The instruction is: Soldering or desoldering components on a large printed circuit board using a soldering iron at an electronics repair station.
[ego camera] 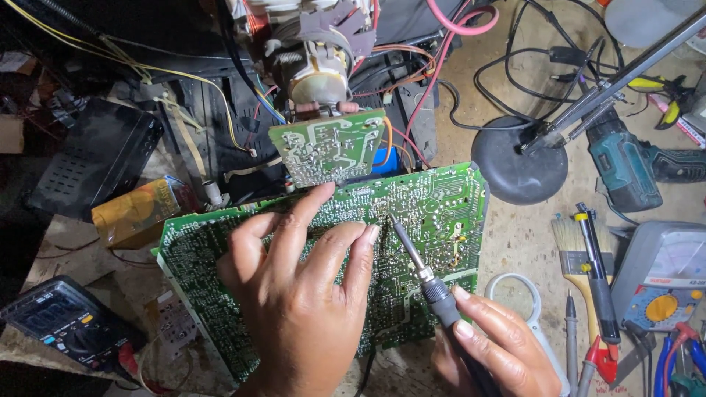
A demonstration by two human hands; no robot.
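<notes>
The left hand [294, 309] is closest to us, lying flat on a big green board [434, 206] with its fingers spread out and holding nothing. The board leans up a bit in the middle of the messy bench [515, 235], and its shiny dotted side faces us. The right hand [500, 345] is low down on the right, and its fingers are closed tight around the black handle of a soldering iron [423, 276]. The iron's thin metal tip points up and left and touches the board, just beside the left hand's fingertips [371, 231]. A smaller green board [327, 147] stands behind the big one, with red, orange and blue wires around it. A black meter [66, 323] sits at the bottom left, and a yellow box [136, 209] lies near the board's left corner. On the right I see a paintbrush [572, 246], a round magnifier [515, 294] partly under the right hand, a grey meter [662, 283] with a yellow dial, a teal drill [625, 165], and a lamp with a round black base [515, 165].
</notes>
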